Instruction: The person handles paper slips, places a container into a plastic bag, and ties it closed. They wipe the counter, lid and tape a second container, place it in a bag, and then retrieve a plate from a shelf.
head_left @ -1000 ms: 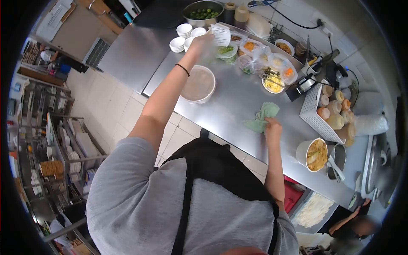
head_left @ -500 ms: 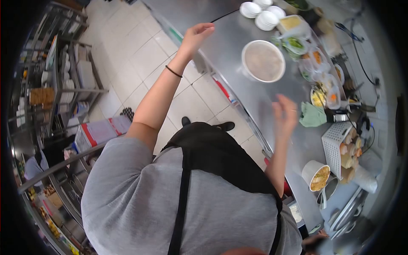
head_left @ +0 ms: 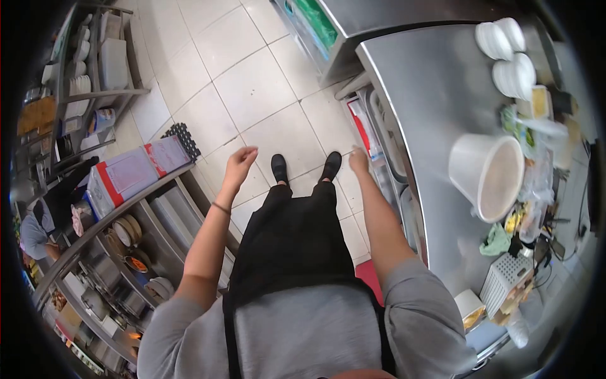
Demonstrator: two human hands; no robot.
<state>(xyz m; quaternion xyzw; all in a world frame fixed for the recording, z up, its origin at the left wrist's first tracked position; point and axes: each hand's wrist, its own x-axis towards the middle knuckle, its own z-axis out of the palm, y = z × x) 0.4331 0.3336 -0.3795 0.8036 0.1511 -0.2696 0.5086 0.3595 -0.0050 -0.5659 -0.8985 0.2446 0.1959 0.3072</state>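
Note:
My left hand [head_left: 240,167] hangs over the tiled floor in front of my body, its fingers loosely bent and nothing in them. Beside the counter's front edge is my right hand [head_left: 358,162], lowered, with its fingers mostly turned out of sight. Neither hand overlaps the counter. Nearest on the steel counter [head_left: 423,120] to my right hand stands a large white tub [head_left: 466,169]. Its round top looks pale and cloudy.
White stacked bowls [head_left: 512,76], a green cloth [head_left: 496,240], a white perforated basket [head_left: 505,278] and a paper tub of food [head_left: 468,306] are on the counter. Left are a grey-and-red box [head_left: 123,180] and shelving [head_left: 107,96]. Someone in grey [head_left: 35,237] is at far left.
My body and view have turned toward the floor aisle. Both hands have come down, the right one away from above the counter. The white tub now appears farther right.

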